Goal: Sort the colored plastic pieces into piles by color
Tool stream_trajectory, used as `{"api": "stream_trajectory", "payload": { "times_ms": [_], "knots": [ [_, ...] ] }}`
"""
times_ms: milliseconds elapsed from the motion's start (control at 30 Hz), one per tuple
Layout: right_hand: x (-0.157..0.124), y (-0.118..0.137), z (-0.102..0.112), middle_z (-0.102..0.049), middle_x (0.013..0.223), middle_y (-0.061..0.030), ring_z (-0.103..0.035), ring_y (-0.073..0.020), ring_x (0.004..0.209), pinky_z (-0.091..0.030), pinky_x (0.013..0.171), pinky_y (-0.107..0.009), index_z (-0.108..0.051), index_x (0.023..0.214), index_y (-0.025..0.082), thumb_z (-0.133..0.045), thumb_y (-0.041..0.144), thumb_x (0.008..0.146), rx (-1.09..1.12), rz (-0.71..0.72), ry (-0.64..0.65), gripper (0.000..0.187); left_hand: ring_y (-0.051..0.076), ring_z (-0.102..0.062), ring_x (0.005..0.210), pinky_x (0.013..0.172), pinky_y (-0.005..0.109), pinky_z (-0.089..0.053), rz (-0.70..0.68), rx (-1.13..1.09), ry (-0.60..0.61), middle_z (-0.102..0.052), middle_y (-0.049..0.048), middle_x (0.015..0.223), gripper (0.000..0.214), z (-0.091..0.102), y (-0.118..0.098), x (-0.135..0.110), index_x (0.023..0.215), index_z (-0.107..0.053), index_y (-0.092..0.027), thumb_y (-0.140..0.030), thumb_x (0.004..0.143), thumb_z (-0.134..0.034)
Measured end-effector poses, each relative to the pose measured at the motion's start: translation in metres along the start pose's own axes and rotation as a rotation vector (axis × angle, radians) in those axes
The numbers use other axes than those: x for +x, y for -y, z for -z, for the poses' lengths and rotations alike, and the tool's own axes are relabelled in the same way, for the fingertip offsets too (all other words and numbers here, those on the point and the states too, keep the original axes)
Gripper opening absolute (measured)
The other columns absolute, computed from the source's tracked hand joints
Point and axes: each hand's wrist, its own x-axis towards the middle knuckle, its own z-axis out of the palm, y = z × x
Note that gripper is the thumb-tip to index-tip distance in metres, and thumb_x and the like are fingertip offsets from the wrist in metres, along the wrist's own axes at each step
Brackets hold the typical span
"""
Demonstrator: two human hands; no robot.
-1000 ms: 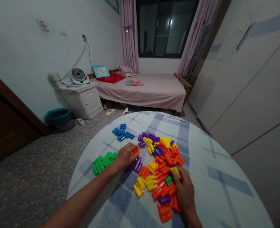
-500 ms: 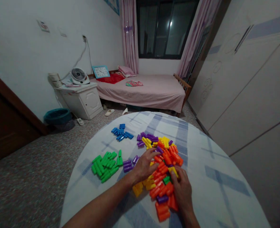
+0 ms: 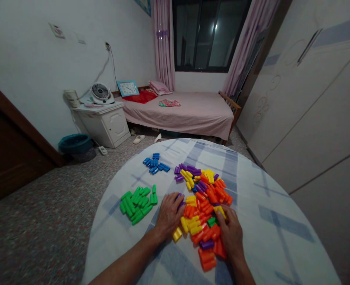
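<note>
Wardrobe (image 3: 311,111): pale doors fill the right side of the room.
Bed (image 3: 192,113): under the dark window, pink cover, folded cloths at the head end.
Surface (image 3: 270,221): round, covered by a white cloth with blue checks; carries all the plastic pieces.
Nightstand (image 3: 109,126): white, left of the bed, with a small fan (image 3: 100,93) on top and a blue-framed clock (image 3: 127,88) leaning just behind.
Basin (image 3: 75,143): teal, on the floor by the wall, left of the nightstand.
Mixed pile (image 3: 207,198): orange, yellow and purple pieces, a few green, heaped at mid-surface; both hands are at its near edge.
Green group (image 3: 137,200): sorted heap left of the pile, set apart from it and just beside the left hand.
Blue group (image 3: 156,163): smaller heap at the far left, well apart from the hands.
Left hand (image 3: 169,213): palm down at the pile's left edge, fingers laid over purple pieces (image 3: 180,204); grip cannot be told.
Right hand (image 3: 232,234): palm down on the pile's near right, fingers bent, tips touching a yellow piece (image 3: 220,209); whether it is pinched cannot be told.
</note>
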Motion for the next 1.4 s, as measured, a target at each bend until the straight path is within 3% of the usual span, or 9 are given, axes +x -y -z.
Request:
{"api": "stream_trajectory", "payload": {
  "times_ms": [167,300,400,567,767,1000,1200,1400],
  "knots": [
    [0.001,0.001,0.0,-0.062,0.108,-0.0093,-0.053,-0.0236,0.103,-0.038,0.093,-0.038,-0.062,0.098,0.019,-0.045,0.053,0.084,0.015,-0.008,0.004,0.041,0.022,-0.05,0.119,0.11,0.051,-0.027,0.022,-0.165,0.012,-0.059,0.0071,0.125,0.032,-0.014,-0.024,0.017,0.117,-0.059,-0.024,-0.033,0.092,-0.04],
    [0.001,0.001,0.0,-0.062,0.107,-0.0091,-0.054,-0.0232,0.101,-0.04,0.092,-0.038,-0.062,0.098,0.019,-0.045,0.053,0.084,0.016,-0.015,-0.005,0.04,0.02,-0.05,0.117,0.106,0.043,-0.034,0.068,-0.306,-0.051,-0.059,0.0095,0.123,0.033,-0.02,-0.034,0.038,0.115,-0.06,-0.02,-0.032,0.092,-0.038],
    [0.0,0.002,-0.001,-0.062,0.108,-0.009,-0.054,-0.023,0.101,-0.041,0.092,-0.037,-0.062,0.099,0.02,-0.046,0.051,0.084,0.015,-0.011,-0.004,0.038,0.019,-0.052,0.114,0.102,0.038,-0.038,0.113,-0.414,-0.138,-0.059,0.0101,0.118,0.032,-0.02,-0.031,0.057,0.108,-0.061,-0.018,-0.032,0.092,-0.037],
    [-0.003,0.008,0.002,-0.064,0.107,-0.0084,-0.056,-0.0229,0.1,-0.042,0.091,-0.037,-0.063,0.1,0.02,-0.047,0.05,0.084,0.038,-0.061,-0.042,0.037,0.018,-0.059,0.096,0.09,0.034,-0.045,0.201,-0.513,-0.214,-0.064,0.006,0.098,0.03,-0.024,-0.009,0.079,0.096,-0.061,-0.018,-0.032,0.091,-0.035],
    [-0.006,0.017,0.007,-0.067,0.102,-0.0062,-0.06,-0.0225,0.094,-0.047,0.081,-0.032,-0.063,0.101,0.02,-0.048,0.051,0.084,0.127,-0.188,-0.108,0.039,0.019,-0.062,0.09,0.079,0.032,-0.049,0.289,-0.618,-0.196,-0.066,0.0068,0.097,0.035,-0.034,0.009,0.079,0.097,-0.062,-0.019,-0.041,0.09,-0.037],
    [-0.009,0.019,0.004,-0.065,0.11,-0.006,-0.058,-0.0232,0.101,-0.045,0.087,-0.032,-0.062,0.107,0.021,-0.049,0.052,0.083,0.124,-0.249,-0.104,0.041,0.018,-0.063,0.081,0.07,0.03,-0.05,0.314,-0.712,-0.151,-0.067,0.0068,0.093,0.038,-0.028,0.007,0.081,0.095,-0.062,-0.018,-0.047,0.089,-0.038],
    [-0.011,0.023,0.005,-0.067,0.101,-0.0059,-0.061,-0.0216,0.088,-0.049,0.079,-0.03,-0.062,0.101,0.02,-0.044,0.057,0.084,0.216,-0.339,-0.162,0.044,0.019,-0.064,0.084,0.071,0.03,-0.051,0.35,-0.76,-0.124,-0.067,0.0076,0.097,0.038,-0.025,0.006,0.083,0.093,-0.062,-0.018,-0.047,0.089,-0.037],
    [-0.019,0.04,0.015,-0.067,0.108,-0.0052,-0.061,-0.0221,0.094,-0.049,0.081,-0.028,-0.062,0.108,0.021,-0.051,0.055,0.082,0.151,-0.334,-0.025,0.045,0.02,-0.064,0.084,0.072,0.031,-0.051,0.335,-0.777,-0.127,-0.068,0.0084,0.093,0.041,-0.027,0.007,0.083,0.093,-0.063,-0.016,-0.048,0.089,-0.038]
  ]
}}
